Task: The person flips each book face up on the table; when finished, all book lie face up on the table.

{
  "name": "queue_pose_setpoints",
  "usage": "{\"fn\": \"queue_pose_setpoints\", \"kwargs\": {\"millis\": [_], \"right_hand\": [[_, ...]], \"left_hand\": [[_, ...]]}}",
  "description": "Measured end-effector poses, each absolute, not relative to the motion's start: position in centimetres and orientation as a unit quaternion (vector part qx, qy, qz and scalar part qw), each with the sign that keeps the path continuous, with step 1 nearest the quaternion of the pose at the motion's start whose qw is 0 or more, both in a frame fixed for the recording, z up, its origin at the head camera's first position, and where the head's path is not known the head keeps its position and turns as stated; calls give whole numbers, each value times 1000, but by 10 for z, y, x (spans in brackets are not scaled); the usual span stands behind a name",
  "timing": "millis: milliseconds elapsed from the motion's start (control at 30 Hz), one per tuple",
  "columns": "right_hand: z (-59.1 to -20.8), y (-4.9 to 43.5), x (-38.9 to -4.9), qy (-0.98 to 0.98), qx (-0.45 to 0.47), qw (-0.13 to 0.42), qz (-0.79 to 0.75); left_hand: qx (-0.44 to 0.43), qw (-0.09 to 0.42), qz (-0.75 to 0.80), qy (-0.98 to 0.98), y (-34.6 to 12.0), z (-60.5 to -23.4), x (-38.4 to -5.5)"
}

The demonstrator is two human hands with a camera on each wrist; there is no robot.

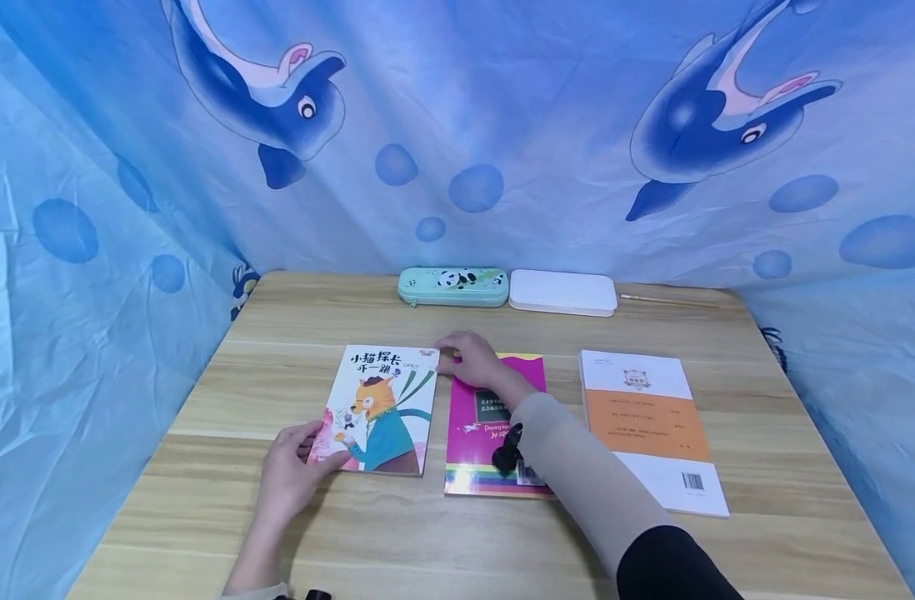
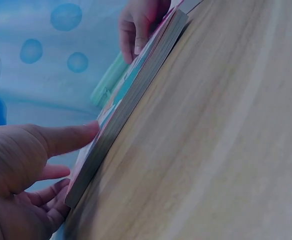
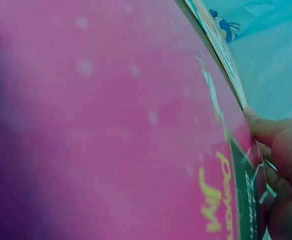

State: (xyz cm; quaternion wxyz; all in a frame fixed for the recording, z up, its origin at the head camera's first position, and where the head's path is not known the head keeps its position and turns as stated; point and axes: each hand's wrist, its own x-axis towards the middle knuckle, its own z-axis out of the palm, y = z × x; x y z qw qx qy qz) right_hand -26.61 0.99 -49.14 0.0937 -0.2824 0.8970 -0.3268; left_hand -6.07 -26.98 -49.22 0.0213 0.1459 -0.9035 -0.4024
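A picture book (image 1: 390, 408) with an orange cat in a blue coat on its cover lies face up on the table. My left hand (image 1: 292, 467) grips its lower left corner; in the left wrist view the thumb (image 2: 76, 137) rests on the cover and the other fingers lie at the edge. At the upper right corner, my right hand (image 1: 468, 358) pinches the same book, its thumb by the side edge. A magenta book (image 1: 472, 433) lies just to the right, partly hidden under my right forearm. It fills much of the right wrist view.
On the right lies a white and orange book (image 1: 645, 417), back cover up. Along the table's far edge are a green panda pencil case (image 1: 453, 287), a white case (image 1: 562, 292) and a thin brush or stick (image 1: 667, 301). A blue dolphin curtain (image 1: 457, 125) surrounds the wooden table (image 1: 225, 400).
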Motion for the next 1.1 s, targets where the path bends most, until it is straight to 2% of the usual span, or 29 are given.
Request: {"fn": "queue_pose_setpoints", "kwargs": {"millis": [267, 567, 1100], "right_hand": [[-491, 39, -267, 903, -252, 75, -339], [-482, 86, -262, 905, -218, 69, -358], [-474, 143, -243, 921, -178, 55, -341]], "left_hand": [[102, 39, -367, -924, -250, -482, -71], [-34, 52, -389, -919, -209, -479, -81], [-85, -29, -379, -921, -168, -474, -85]]}}
